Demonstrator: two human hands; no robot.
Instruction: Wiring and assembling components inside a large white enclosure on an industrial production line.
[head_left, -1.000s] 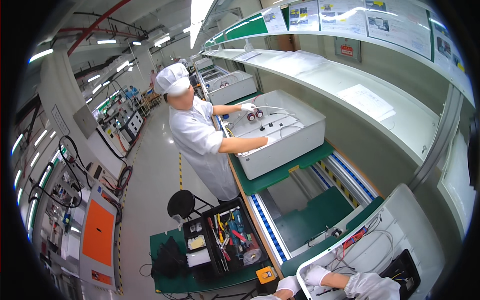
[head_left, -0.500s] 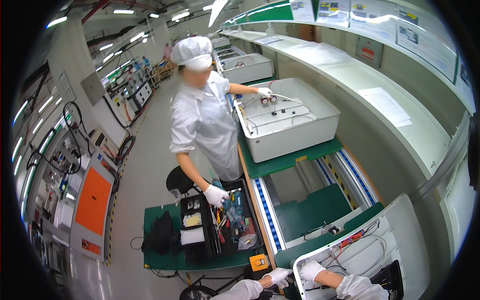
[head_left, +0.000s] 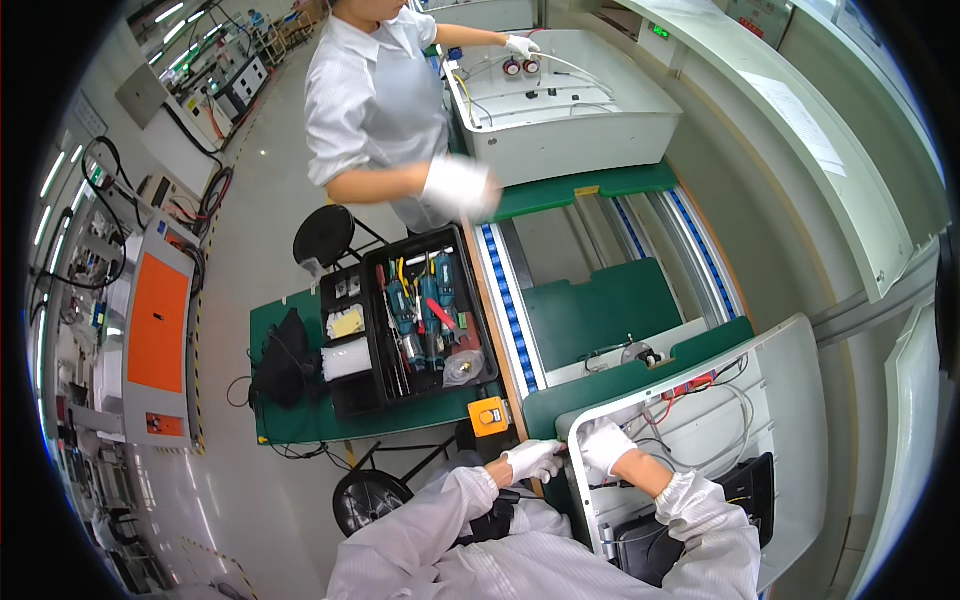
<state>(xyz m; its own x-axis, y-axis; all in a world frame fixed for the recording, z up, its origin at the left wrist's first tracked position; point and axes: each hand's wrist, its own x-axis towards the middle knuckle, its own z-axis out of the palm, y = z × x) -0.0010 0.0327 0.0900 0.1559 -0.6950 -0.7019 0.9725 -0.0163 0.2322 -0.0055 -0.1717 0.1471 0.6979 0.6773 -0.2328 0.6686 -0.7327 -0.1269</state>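
A large white housing (head_left: 800, 400) lies open at the near right, with red and white wires (head_left: 745, 415) and a black part (head_left: 650, 545) inside. My gloved left hand (head_left: 535, 460) is at the outside of its left wall, fingers curled together by the rim; whatever they pinch is too small to make out. Just across that wall, my gloved right hand (head_left: 605, 447) reaches inside the housing. Its fingers are drawn together against the inner side, and their tips are partly hidden. A green board (head_left: 640, 385) borders the housing on the far side.
A co-worker (head_left: 375, 110) stands beyond, one hand at another white housing (head_left: 590, 150). A black tool tray (head_left: 490, 345) with several drivers and pliers sits on a green table (head_left: 275, 425) at left. A yellow button box (head_left: 488, 417) and a black stool (head_left: 370, 500) are near my left arm.
My view has tipped downward, showing more of my arms. The co-worker's nearer hand has risen off the tool tray toward the far housing, blurred by motion. My hands stay at the housing's wall.
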